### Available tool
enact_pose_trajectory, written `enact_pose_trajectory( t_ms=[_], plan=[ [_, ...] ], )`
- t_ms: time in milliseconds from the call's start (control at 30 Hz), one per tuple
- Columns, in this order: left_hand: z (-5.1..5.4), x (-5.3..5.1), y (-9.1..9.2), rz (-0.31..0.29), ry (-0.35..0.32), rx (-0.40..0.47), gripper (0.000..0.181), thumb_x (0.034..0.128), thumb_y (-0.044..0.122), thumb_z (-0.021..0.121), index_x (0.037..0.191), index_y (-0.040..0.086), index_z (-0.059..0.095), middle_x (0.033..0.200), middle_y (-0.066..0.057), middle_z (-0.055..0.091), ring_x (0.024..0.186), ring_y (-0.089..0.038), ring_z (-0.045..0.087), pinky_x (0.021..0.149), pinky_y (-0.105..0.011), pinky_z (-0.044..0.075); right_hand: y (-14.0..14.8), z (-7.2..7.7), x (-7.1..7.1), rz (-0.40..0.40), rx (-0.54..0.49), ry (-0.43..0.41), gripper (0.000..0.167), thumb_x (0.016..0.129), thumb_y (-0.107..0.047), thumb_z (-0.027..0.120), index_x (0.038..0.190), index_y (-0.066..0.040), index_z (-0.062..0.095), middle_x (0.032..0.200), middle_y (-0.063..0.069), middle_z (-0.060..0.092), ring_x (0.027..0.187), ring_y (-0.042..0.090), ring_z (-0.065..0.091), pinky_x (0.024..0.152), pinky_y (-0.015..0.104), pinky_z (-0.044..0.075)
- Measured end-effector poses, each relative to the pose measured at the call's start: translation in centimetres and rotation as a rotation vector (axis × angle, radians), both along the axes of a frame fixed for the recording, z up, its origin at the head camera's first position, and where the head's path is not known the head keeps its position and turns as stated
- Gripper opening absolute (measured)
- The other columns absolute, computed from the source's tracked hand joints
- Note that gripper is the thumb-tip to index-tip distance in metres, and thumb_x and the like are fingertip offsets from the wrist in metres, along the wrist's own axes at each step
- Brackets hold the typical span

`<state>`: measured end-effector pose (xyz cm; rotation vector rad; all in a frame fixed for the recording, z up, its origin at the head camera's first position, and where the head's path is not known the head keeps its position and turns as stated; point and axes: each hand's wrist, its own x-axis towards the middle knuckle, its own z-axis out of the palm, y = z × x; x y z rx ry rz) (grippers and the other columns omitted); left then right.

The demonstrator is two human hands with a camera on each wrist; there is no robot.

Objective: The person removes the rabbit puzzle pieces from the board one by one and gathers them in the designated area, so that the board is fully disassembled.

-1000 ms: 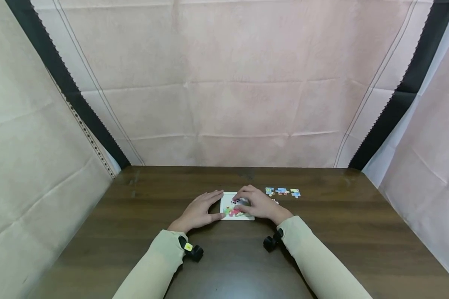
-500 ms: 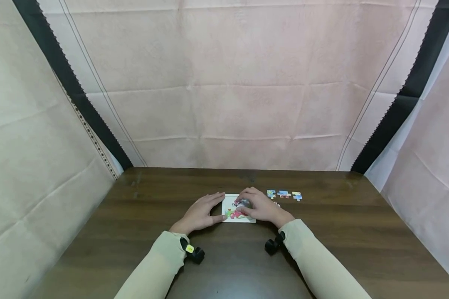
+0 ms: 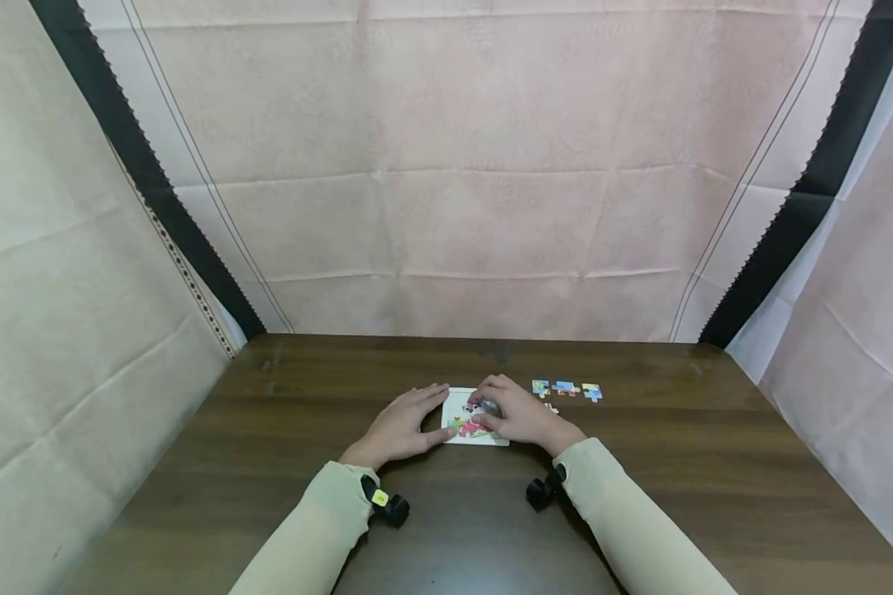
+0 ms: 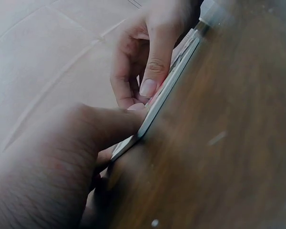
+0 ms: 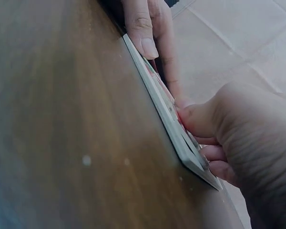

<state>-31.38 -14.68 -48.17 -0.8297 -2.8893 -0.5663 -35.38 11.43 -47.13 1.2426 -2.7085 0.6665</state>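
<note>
A small white-framed jigsaw puzzle board (image 3: 457,399) with a colourful cartoon picture lies flat on the brown table. My left hand (image 3: 404,423) rests along its left side, the fingers fairly straight and the thumb touching the near-left corner. Over the board's right half, my right hand (image 3: 517,411) bends its fingers down to the picture. In the right wrist view, that thumb (image 5: 200,119) touches the board's top face. Whether a piece is pinched under these fingertips is hidden. Thin and pale, the board's edge (image 4: 169,86) shows side-on in the left wrist view.
Several loose jigsaw pieces (image 3: 566,387) lie on the table beyond my right hand, one partly covered by it. The wooden table (image 3: 327,372) meets pale fabric walls (image 3: 446,207) at the back and sides. A dark wrist camera (image 3: 540,493) hangs at each wrist.
Everything in the head view has shifted slightly down and right together. Both hands keep nearly the same places on the board, with the right fingertips moving only a little.
</note>
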Motion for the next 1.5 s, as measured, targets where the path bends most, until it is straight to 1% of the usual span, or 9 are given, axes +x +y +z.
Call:
enact_pose_trajectory(
  t_ms=[200, 367, 500, 700, 833, 933, 1133, 1267, 1500],
  plan=[
    [-0.09, -0.01, 0.03, 0.006, -0.001, 0.011, 0.079, 0.0954, 0.063, 0.054, 0.157, 0.016, 0.038, 0.161, 0.002, 0.034, 0.149, -0.019, 0.028, 0.122, -0.044, 0.019, -0.19, 0.21, 0.41, 0.028, 0.021, 0.020, 0.034, 0.101, -0.027, 0.063, 0.132, -0.013, 0.064, 0.125, 0.002, 0.056, 0.113, 0.017, 0.051, 0.094, 0.041, 0.050],
    [0.08, -0.03, 0.02, 0.002, 0.000, 0.024, 0.079, 0.0952, 0.062, 0.056, 0.156, 0.015, 0.039, 0.161, 0.001, 0.034, 0.149, -0.019, 0.029, 0.122, -0.044, 0.019, -0.42, 0.33, 0.48, 0.022, 0.012, 0.019, 0.028, 0.100, -0.023, 0.064, 0.126, -0.013, 0.065, 0.125, 0.002, 0.056, 0.113, 0.018, 0.050, 0.093, 0.041, 0.050],
    [-0.09, -0.07, -0.01, -0.001, -0.003, 0.027, 0.079, 0.0951, 0.062, 0.056, 0.156, 0.015, 0.039, 0.161, 0.003, 0.034, 0.149, -0.018, 0.028, 0.122, -0.043, 0.019, -0.52, 0.12, 0.42, -0.006, 0.019, 0.000, 0.026, 0.098, -0.028, 0.066, 0.122, -0.016, 0.064, 0.121, -0.003, 0.056, 0.110, 0.015, 0.049, 0.092, 0.037, 0.049],
    [-0.43, -0.12, -0.15, 0.003, -0.004, 0.023, 0.079, 0.0947, 0.062, 0.056, 0.156, 0.016, 0.039, 0.161, 0.005, 0.034, 0.149, -0.015, 0.027, 0.122, -0.042, 0.019, -0.54, -0.34, 0.26, -0.028, -0.039, -0.075, 0.033, 0.097, -0.030, 0.069, 0.126, -0.017, 0.058, 0.114, -0.007, 0.057, 0.104, 0.010, 0.051, 0.089, 0.032, 0.050],
    [-0.20, -0.01, -0.08, -0.001, -0.004, 0.024, 0.080, 0.0946, 0.063, 0.056, 0.156, 0.016, 0.039, 0.161, 0.004, 0.034, 0.149, -0.016, 0.028, 0.122, -0.042, 0.020, -0.28, -0.29, 0.12, -0.002, -0.116, -0.104, 0.035, 0.095, -0.026, 0.072, 0.126, -0.017, 0.059, 0.115, -0.006, 0.057, 0.104, 0.009, 0.054, 0.088, 0.032, 0.053],
    [-0.09, 0.00, -0.07, -0.006, -0.004, 0.032, 0.079, 0.0946, 0.062, 0.057, 0.156, 0.016, 0.039, 0.161, 0.002, 0.035, 0.149, -0.018, 0.029, 0.122, -0.044, 0.020, -0.10, -0.10, 0.00, 0.037, -0.153, -0.081, 0.036, 0.094, -0.023, 0.075, 0.127, -0.017, 0.061, 0.116, -0.007, 0.058, 0.104, 0.008, 0.055, 0.088, 0.032, 0.054],
    [-0.16, -0.14, -0.14, 0.003, 0.001, 0.026, 0.079, 0.0945, 0.063, 0.056, 0.156, 0.017, 0.039, 0.161, 0.003, 0.034, 0.149, -0.018, 0.029, 0.122, -0.043, 0.020, 0.05, 0.31, -0.33, 0.098, -0.149, 0.045, 0.034, 0.091, -0.024, 0.077, 0.123, -0.016, 0.068, 0.110, -0.012, 0.064, 0.100, 0.008, 0.050, 0.087, 0.030, 0.052],
    [-0.15, -0.23, -0.09, -0.004, 0.001, 0.021, 0.080, 0.0948, 0.063, 0.055, 0.157, 0.015, 0.039, 0.161, 0.003, 0.034, 0.149, -0.017, 0.028, 0.122, -0.042, 0.019, 0.13, 0.37, -0.38, 0.118, -0.152, 0.045, 0.032, 0.091, -0.023, 0.077, 0.121, -0.015, 0.068, 0.109, -0.013, 0.063, 0.100, 0.008, 0.051, 0.087, 0.030, 0.053],
    [-0.21, -0.18, 0.00, -0.003, -0.004, 0.020, 0.079, 0.0950, 0.062, 0.056, 0.156, 0.015, 0.039, 0.161, 0.002, 0.034, 0.149, -0.018, 0.028, 0.122, -0.043, 0.019, 0.28, 0.36, -0.21, 0.122, -0.137, 0.058, 0.030, 0.093, -0.023, 0.075, 0.121, -0.015, 0.068, 0.110, -0.011, 0.064, 0.099, 0.007, 0.053, 0.086, 0.030, 0.053]
  ],
)
